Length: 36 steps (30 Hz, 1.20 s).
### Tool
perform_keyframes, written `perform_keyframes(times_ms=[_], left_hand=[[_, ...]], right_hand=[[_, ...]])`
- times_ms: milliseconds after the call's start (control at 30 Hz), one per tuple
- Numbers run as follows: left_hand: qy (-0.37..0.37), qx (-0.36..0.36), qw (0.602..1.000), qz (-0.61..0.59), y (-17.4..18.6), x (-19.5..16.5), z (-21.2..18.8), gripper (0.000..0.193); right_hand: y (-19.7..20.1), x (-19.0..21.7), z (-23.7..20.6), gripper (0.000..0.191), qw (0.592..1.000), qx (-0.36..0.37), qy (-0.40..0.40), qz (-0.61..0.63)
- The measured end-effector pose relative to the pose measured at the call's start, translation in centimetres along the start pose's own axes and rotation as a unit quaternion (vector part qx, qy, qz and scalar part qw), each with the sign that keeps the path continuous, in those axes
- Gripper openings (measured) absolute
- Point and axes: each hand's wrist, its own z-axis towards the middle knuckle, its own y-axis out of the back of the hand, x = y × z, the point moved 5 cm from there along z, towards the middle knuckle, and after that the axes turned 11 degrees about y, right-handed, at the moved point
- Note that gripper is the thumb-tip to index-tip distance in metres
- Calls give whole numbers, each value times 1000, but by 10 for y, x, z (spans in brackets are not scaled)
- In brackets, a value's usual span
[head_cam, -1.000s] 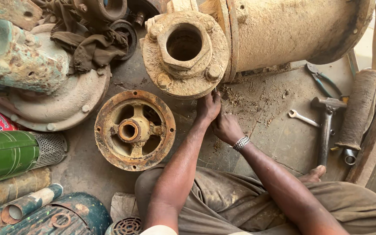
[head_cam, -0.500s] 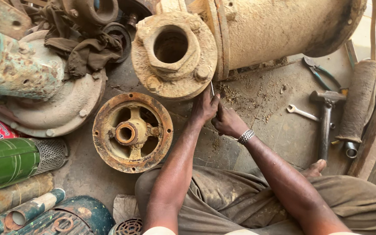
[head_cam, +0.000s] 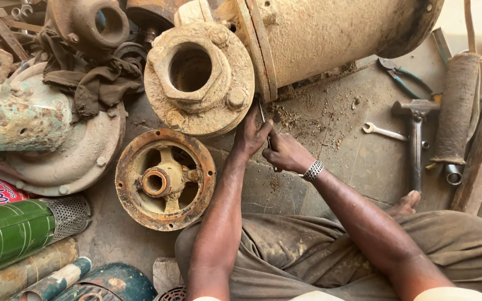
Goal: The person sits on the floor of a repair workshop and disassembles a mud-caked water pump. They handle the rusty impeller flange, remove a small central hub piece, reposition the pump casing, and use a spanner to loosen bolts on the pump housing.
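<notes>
Large pump body (head_cam: 330, 39): cylindrical, caked in tan dirt, lying on its side; its top and right end run out of frame. Flanged end piece (head_cam: 199, 78) at its left end: round, same tan crust, raised central collar with an open bore, bolt heads on the rim. Its lower right edge is partly covered by the left hand.

Rusted round housing (head_cam: 164, 178): lies flat on the concrete floor (head_cam: 336, 161) just below the flange, near the left forearm; orange-brown rim, pale spokes, hollow hub in the middle.

Pale green casting (head_cam: 23, 120) at left, cut off by the frame edge; dark rags (head_cam: 93, 81) are draped over it. Green cylinder with mesh end (head_cam: 18, 228) at lower left, partly out of frame.

Hammer (head_cam: 415, 139) and small spanner (head_cam: 383, 131) on the floor at right, well apart from the hands.

Left hand (head_cam: 250, 134): fingers curled against the seam between flange and body, pinching the thin metal tool (head_cam: 262, 116).
Right hand (head_cam: 287, 153): clenched on the tool's lower part, just beside the left hand; metal bracelet at the wrist. The tool is mostly hidden within both hands; only a short sliver shows above the fingers, tip at the seam. Kind of tool: cannot tell.
</notes>
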Motion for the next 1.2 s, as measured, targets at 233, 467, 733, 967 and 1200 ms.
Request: perform_keyframes(times_ms=[233,467,733,967,1200], left_hand=[[116,105,959,-237,2,-10,-16,97],[39,3,972,-230,6,5,-13,60],[299,-74,893,-329,1,2,-20,48],[252,-56,903,-344,5,-10,-26,48],[293,-104,912,-267,2,13,-21,49]], right_hand=[[43,81,-35,67,982,-113,20,149],[38,126,-44,33,940,-238,244,27],[30,105,-44,24,935,-181,246,-179],[41,103,-37,17,941,-95,264,-190],[28,105,-40,19,931,-70,313,-174]])
